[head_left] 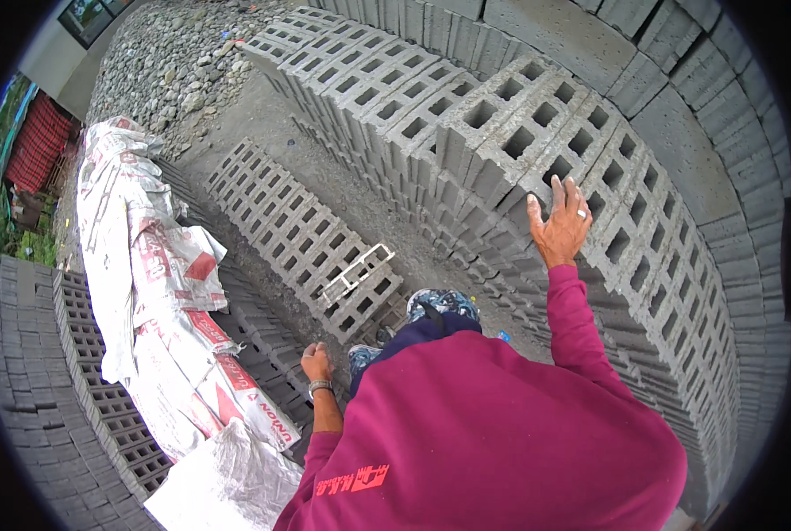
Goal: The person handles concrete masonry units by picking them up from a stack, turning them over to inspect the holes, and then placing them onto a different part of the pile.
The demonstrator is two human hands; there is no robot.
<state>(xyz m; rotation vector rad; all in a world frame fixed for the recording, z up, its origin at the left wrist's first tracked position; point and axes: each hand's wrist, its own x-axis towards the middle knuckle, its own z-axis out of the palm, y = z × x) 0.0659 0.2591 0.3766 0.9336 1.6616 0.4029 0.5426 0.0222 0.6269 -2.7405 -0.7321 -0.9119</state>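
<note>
Fingers spread, the right hand (561,223) presses flat on a hollow concrete block (537,133) at the top edge of the tall stack (643,230). The left hand (316,363) hangs loosely curled, empty, near sacks (156,283) draped over a lower block row.

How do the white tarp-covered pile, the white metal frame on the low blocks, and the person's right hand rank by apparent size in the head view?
1. White tarp-covered pile, by far the largest.
2. and 3. White metal frame and right hand: they look about alike, and the hand is nearer the camera, so no ranking.
</note>
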